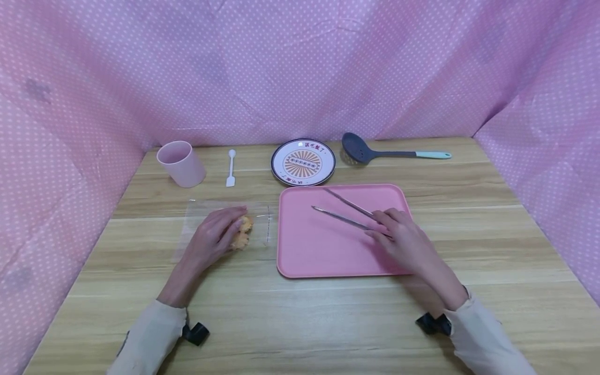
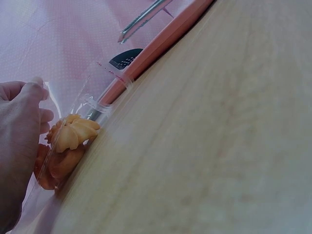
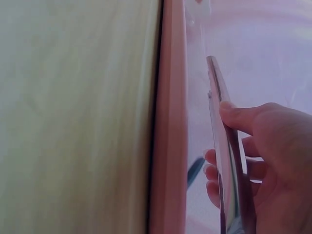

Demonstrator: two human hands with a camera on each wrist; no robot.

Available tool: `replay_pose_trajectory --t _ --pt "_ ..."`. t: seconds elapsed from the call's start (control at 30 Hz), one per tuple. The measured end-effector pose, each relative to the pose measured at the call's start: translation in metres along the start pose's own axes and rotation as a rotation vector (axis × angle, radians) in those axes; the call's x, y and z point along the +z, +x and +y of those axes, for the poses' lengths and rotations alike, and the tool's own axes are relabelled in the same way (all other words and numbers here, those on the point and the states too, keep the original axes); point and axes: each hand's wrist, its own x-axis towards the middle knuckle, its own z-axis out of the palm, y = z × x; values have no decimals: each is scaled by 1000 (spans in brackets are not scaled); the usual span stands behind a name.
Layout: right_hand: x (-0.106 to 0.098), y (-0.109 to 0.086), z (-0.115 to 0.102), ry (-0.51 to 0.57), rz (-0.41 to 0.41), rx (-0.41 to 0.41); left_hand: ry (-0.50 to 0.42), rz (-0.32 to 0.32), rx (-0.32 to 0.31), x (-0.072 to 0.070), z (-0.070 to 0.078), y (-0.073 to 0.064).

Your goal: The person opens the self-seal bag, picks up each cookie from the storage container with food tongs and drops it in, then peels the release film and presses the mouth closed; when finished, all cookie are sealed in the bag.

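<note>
My left hand [image 1: 217, 234] is at a clear plastic bag [image 1: 260, 219] on the table, its fingers bent at the film. Pale golden cookies [image 1: 241, 237] lie inside; in the left wrist view a ridged, swirled cookie [image 2: 73, 134] rests on a browner one [image 2: 66, 163]. The film seems pinched between thumb and fingers, though the contact is partly hidden. My right hand [image 1: 398, 237] grips metal tongs [image 1: 344, 216] over the pink tray [image 1: 304, 255]. The tongs' arms are spread, pointing to the upper left, with nothing between the tips. In the right wrist view, thumb and fingers press opposite sides of the tongs [image 3: 219, 92].
Along the back stand a pink cup [image 1: 187, 166], a small white spoon [image 1: 231, 169], a patterned plate [image 1: 302, 162] touching or close to the tray's far edge, and a dark slotted ladle [image 1: 358, 148] with a mint handle. Pink dotted cloth [image 1: 300, 67] hangs behind the wooden table [image 1: 290, 323].
</note>
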Motion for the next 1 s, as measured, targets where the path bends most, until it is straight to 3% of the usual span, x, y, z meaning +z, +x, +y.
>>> replay_pose_trajectory --t 0.63,1.0 --pt "-27 -44 38 6 231 283 14 -6 -5 0 0 0" --pt "-34 -64 59 -32 253 462 21 -31 -59 -1 1 0"
